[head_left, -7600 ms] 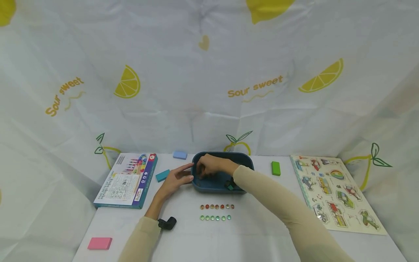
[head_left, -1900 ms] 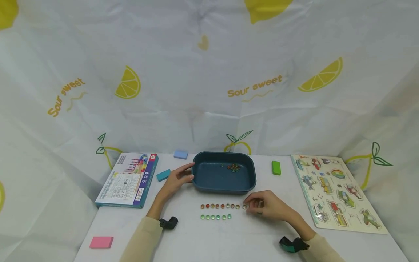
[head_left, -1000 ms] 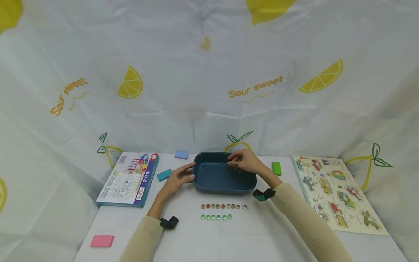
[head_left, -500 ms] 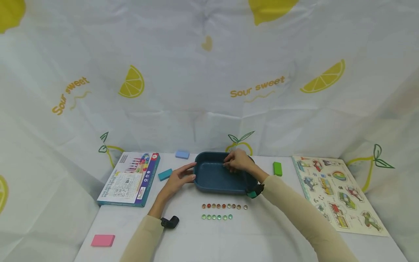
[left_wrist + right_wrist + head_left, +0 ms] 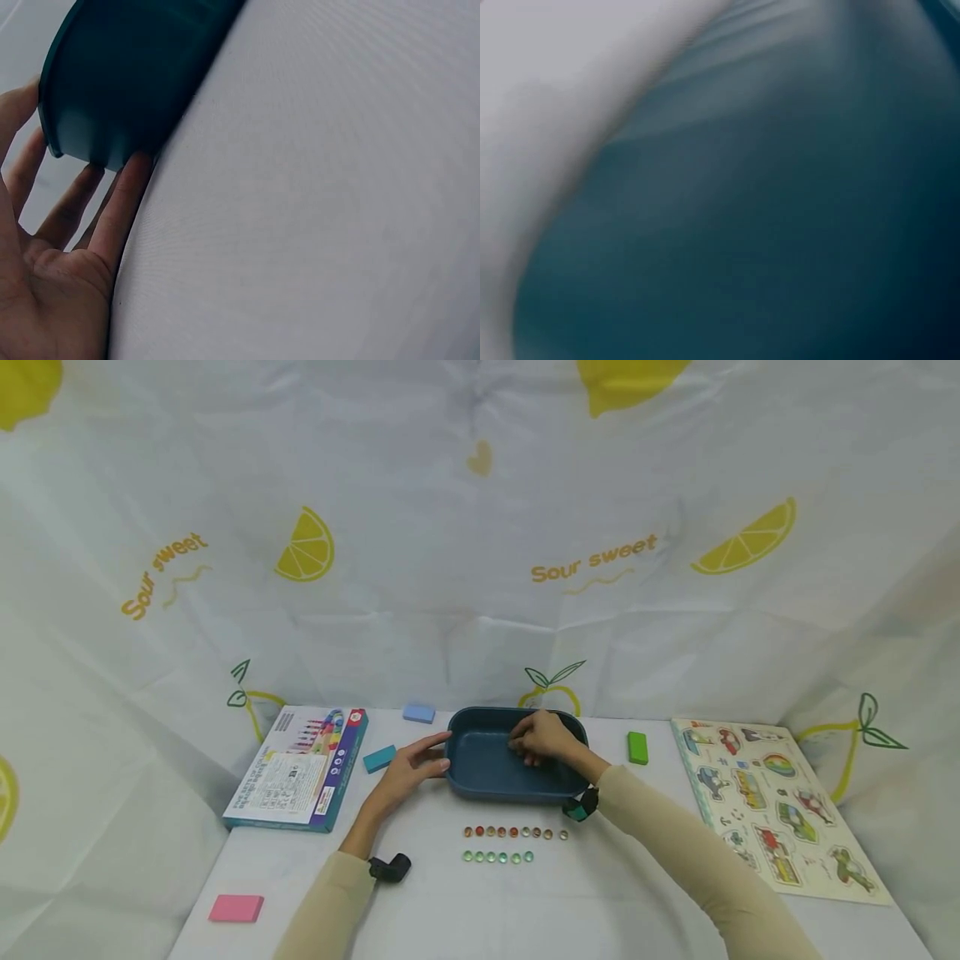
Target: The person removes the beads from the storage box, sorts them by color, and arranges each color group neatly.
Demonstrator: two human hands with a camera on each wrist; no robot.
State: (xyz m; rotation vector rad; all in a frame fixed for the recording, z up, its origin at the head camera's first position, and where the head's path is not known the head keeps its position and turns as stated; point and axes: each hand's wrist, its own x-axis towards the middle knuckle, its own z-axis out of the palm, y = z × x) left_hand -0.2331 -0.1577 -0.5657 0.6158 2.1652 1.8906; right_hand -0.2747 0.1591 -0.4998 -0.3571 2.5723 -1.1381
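Observation:
A dark blue tray (image 5: 495, 795) stands at the table's middle in the head view. My left hand (image 5: 405, 773) rests its straight fingertips and thumb against the tray's left end; the left wrist view shows those fingers (image 5: 124, 202) touching its outer wall. Inside the tray, toward its right half, my right hand (image 5: 546, 738) reaches down with bent fingers. The fingertips and the glass beads under that hand are hidden. In the right wrist view the tray's wall (image 5: 705, 255) fills most of the frame, blurred. Before the tray lie a row of amber and red beads (image 5: 502, 832) and a row of green beads (image 5: 503, 857).
A boxed set (image 5: 296, 768) lies at left, a picture puzzle board (image 5: 776, 810) at right. Around the tray are a teal block (image 5: 379, 758), a light blue block (image 5: 418, 713) and a green block (image 5: 637, 748). A pink block (image 5: 236, 908) sits front left.
The amber and red row has grown at its right end. My right hand went from the tray to that end, then back into the tray, shifting slightly left. The left hand stays put.

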